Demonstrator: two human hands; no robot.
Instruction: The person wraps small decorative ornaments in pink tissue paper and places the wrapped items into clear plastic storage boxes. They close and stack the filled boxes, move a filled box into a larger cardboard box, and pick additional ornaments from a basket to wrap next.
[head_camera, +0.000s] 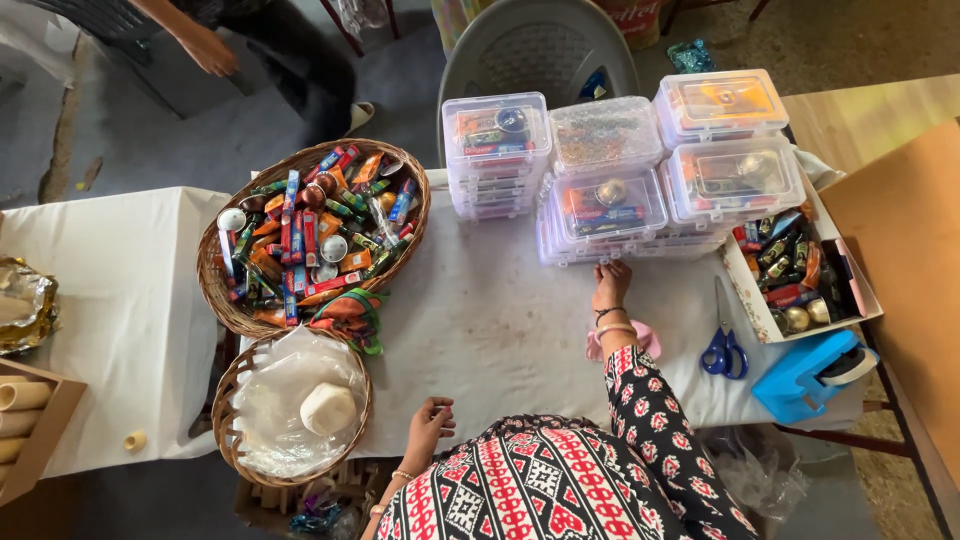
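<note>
Clear plastic boxes (605, 205) with lids sit in stacks on the white table cover (480, 320). Each box holds small colourful packets and a round shiny thing. The stacks run in a long row from side to side, on the far side of the table from the person.

The right hand (611, 285) reaches forward, and its fingertips (603, 268) touch the bottom front edge of the middle stack. The fingers are bent a little and are not wrapped around anything. So the boxes lie straight ahead of this hand, right at its tips.

The left hand (430, 418) is well apart from the boxes. It rests on the near edge of the table cover, loosely curled, holding nothing. The right hand is much the nearer one.

Just to the right of the boxes is an open cardboard tray (752, 300) full of little packets. Near it, closer to the person, lie blue scissors (724, 345) and a blue tape holder (812, 372). To the left of the boxes sits a big wicker basket (215, 290) piled with bright packets, and a smaller basket (238, 380) with crinkly plastic and a pale lump sits in front of that.
</note>
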